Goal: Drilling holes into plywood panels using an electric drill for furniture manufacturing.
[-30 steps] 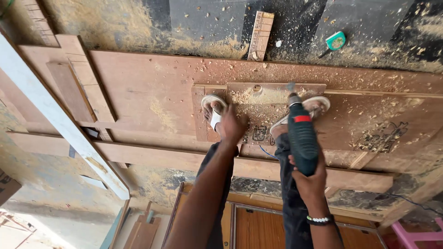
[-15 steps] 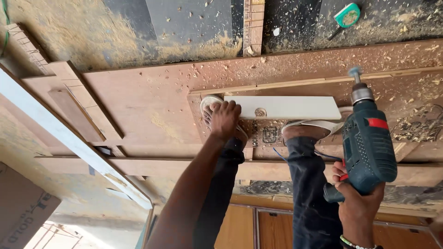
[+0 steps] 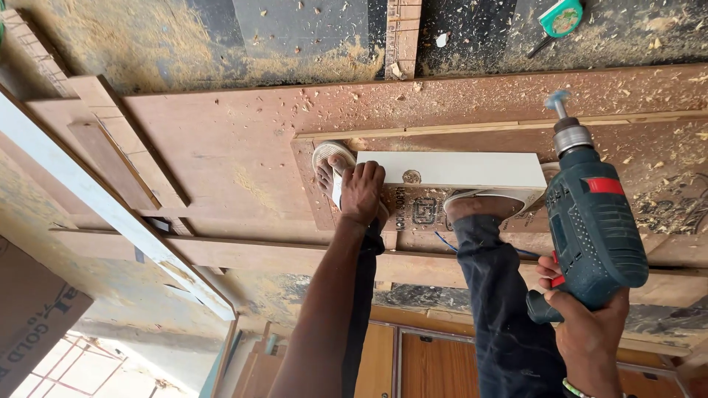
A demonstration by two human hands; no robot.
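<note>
left hand (image 3: 361, 193): fingers curled, gripping near-left end of flat white rectangular wooden board (image 3: 450, 169) | right hand (image 3: 590, 324): fingers wrapped round handle of dark teal cordless drill (image 3: 594, 221) (bit pointing far)

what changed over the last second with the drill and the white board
The right hand lifted the green drill off the white board and drew it away to the right, bit now clear. The left hand moved to grip the board's left end. Both feet stayed on the wooden panel.

A green tape measure (image 3: 560, 18) lies among sawdust beside a wooden offcut (image 3: 403, 33).
</note>
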